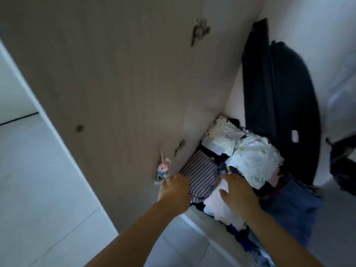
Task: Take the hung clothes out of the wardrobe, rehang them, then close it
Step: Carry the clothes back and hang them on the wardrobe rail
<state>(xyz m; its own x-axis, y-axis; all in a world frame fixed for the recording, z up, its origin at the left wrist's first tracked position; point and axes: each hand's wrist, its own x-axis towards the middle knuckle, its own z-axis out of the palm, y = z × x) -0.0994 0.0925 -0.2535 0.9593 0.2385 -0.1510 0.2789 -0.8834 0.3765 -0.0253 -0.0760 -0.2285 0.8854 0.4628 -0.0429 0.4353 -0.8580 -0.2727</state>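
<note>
Beige wood grain covers the inner side of the wardrobe door (115,83), which stands open on the left and carries a metal hinge (200,31) near its top. Just right of the door, low in the wardrobe, lies a crumpled pile of clothes (254,160); the picture is blurred, so the details are weak. Both bare arms reach down to this pile. The left hand (174,189) is at the lower edge of the door, with its fingers reaching onto a striped cloth (200,170) of pink and dark lines; I cannot tell if it grips the cloth or only touches it. The right hand (238,195) lies palm down on a white cloth (217,205), fingers straight and a little spread, not closed around anything. A blue cloth (292,201) lies to the right of this hand. Behind the pile a big black thing (279,105) stands upright against the white wall (308,26); whether it is a bag or a garment I cannot say. A small pink trinket (163,168) sits on the door close to the left hand. Pale floor tiles (173,237) show below the arms.
</note>
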